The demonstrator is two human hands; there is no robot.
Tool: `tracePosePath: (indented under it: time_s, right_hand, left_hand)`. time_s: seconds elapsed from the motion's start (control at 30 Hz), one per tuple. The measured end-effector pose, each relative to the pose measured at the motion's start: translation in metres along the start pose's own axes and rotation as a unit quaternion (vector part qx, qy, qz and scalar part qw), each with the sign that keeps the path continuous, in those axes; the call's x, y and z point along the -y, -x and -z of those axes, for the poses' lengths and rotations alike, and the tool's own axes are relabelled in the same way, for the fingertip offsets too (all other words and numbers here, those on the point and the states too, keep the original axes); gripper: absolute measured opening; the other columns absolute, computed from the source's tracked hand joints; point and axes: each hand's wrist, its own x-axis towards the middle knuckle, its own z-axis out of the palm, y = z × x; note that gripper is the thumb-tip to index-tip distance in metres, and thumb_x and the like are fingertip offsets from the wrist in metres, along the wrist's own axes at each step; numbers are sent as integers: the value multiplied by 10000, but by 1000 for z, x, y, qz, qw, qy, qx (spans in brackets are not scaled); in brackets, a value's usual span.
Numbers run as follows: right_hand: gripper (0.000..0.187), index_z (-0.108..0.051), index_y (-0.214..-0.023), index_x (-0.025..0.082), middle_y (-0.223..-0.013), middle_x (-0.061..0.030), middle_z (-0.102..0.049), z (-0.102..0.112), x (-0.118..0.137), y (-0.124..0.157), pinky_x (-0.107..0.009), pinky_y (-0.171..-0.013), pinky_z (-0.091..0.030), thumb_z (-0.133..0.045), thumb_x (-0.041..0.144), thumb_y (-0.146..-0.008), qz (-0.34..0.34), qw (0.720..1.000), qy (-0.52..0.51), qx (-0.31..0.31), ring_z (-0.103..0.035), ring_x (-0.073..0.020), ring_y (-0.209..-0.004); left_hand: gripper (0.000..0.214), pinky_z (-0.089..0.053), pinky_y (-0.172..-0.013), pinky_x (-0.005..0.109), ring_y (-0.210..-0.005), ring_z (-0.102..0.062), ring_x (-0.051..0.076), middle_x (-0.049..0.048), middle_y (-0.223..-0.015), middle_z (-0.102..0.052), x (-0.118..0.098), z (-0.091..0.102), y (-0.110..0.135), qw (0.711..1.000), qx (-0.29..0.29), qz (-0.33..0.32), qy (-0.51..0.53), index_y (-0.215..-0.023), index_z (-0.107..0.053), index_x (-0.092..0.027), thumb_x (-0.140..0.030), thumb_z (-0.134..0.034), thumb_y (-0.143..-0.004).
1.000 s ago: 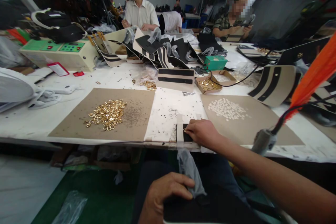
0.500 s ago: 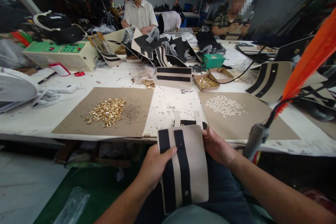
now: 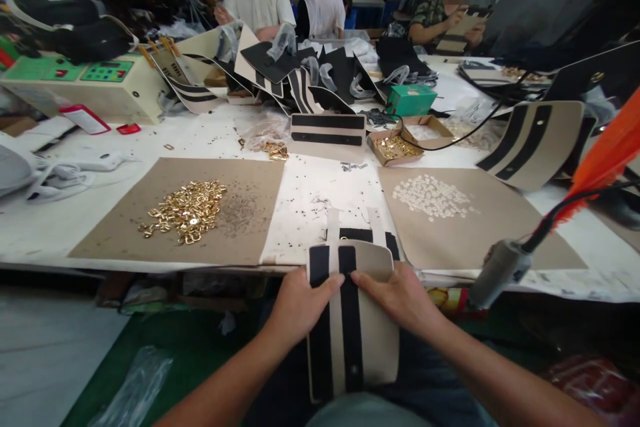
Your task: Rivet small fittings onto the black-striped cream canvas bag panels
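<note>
A beige panel with two black stripes (image 3: 375, 353) is held over my lap, its far end at the table edge. My left hand (image 3: 297, 303) grips its left side, thumb pressed on top between the stripes. My right hand (image 3: 403, 297) holds the right side, its thumb on the inner black stripe; the fingers of both hands are hidden beneath. A dark snap or rivet (image 3: 355, 369) sits low on that stripe. Just beyond the panel lies a black piece (image 3: 391, 240) with a small gold ring, partly covered.
Gold metal fittings (image 3: 193, 210) are heaped on the left brown board (image 3: 113, 237). Small white discs (image 3: 430, 197) lie on the right board (image 3: 520, 233). A grey cylinder (image 3: 500, 272) on a cable hangs at right. Striped panels (image 3: 327, 130) and a green box (image 3: 411, 100) stand farther back.
My right hand has moved from the panel's edge onto its face, thumb now pressing near the left thumb. My view has tilted and shifted slightly.
</note>
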Motion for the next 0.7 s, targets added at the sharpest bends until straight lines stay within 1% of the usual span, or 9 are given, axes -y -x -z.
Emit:
tracePosePath:
  time_s: [0.1,0.2,0.27,0.4,0.53,0.7]
  right_hand:
    - [348,-779,-940,179,-878,-95,-788,5,9,-23,-337,-700,-552,-667,502,-876,-1,994,102,-42,-743,-299,-833]
    - [389,-774,-883,176,-835,-126,-778,8,12,-43,-336,-669,-508,-632,538,-894,-1,971,224,-82,-733,-309,-808]
    - [409,-767,-838,180,-803,-130,-770,8,12,-50,-330,-643,-478,-619,555,-901,-3,956,279,-88,-726,-306,-783]
    - [394,-768,-845,192,-765,-108,-760,6,12,-58,-322,-623,-447,-609,547,-914,-2,948,309,-80,-720,-289,-748]
    - [372,-774,-928,188,-831,-111,-774,6,12,-63,-339,-672,-466,-603,518,-929,6,940,332,-81,-732,-308,-814]
    - [399,-767,-1033,180,-908,-129,-781,3,14,-66,-368,-722,-489,-600,528,-933,7,923,377,-81,-735,-340,-873]
  left_hand:
    - [185,-561,-813,332,-895,-751,252,26,-938,-815,-14,1,-27,997,-42,-27,-57,-923,-791,-210,-356,-721,-834]
    - [169,-554,-750,325,-828,-747,245,33,-876,-807,-23,2,-48,995,-47,-29,-80,-878,-782,-195,-343,-719,-823]
    - [171,-549,-743,328,-824,-746,245,37,-878,-806,-24,2,-56,995,-45,-28,-88,-877,-778,-194,-342,-708,-826]
    - [170,-539,-739,327,-830,-745,240,35,-881,-802,-20,3,-66,992,-41,-34,-114,-877,-771,-207,-349,-684,-840]
    - [169,-526,-727,322,-827,-742,235,34,-868,-797,-17,1,-72,988,-43,-38,-144,-860,-766,-217,-351,-663,-855]
    - [169,-534,-770,336,-870,-743,243,44,-922,-803,-18,0,-71,986,-38,-31,-160,-921,-771,-230,-335,-655,-858]
